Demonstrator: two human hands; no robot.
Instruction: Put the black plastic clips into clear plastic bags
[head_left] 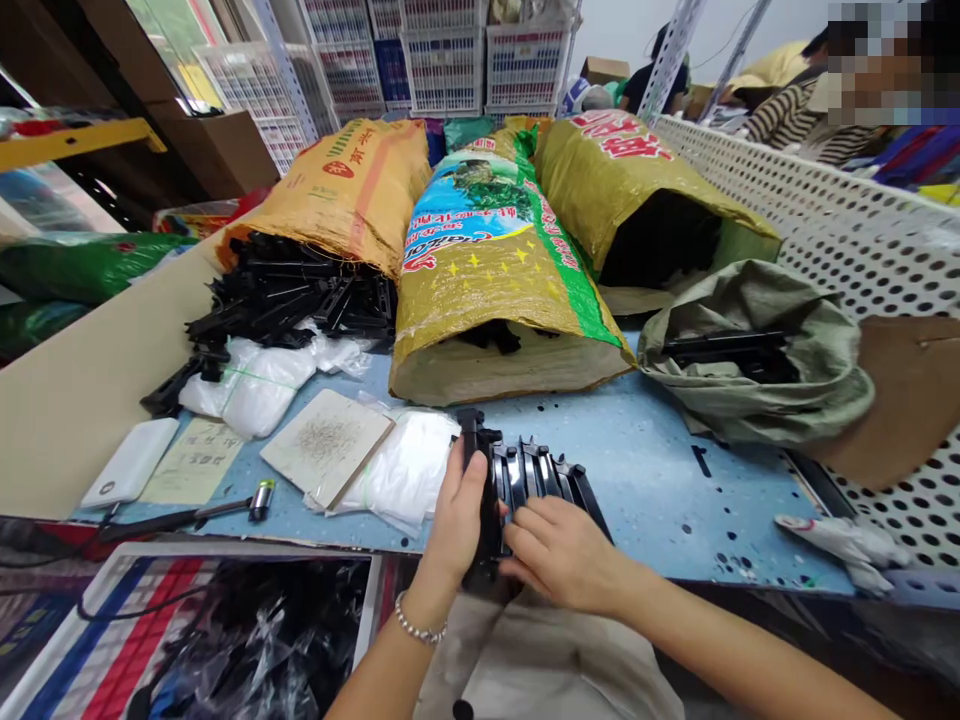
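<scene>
My left hand (459, 505) is closed around a long black plastic part (491, 490), which stands nearly upright at the front edge of the blue table. Against the lower end of that part rest the curled fingers of my right hand (559, 550); whatever they pinch is hidden behind them. Just beyond my right hand, several similar black plastic parts (536, 470) lie side by side in a row on the tabletop. To the left of my left hand is a bundle of clear plastic bags (412, 465), partly under a pale square board (326, 440).
Behind stand an orange sack (352, 190), a yellow printed sack (495, 300) and an olive sack (637, 170), holding black parts. A grey-green bag (757, 400) sits right. A hammer-like tool (225, 508) and white power bank (131, 462) lie left. A perforated white panel (847, 230) borders the right.
</scene>
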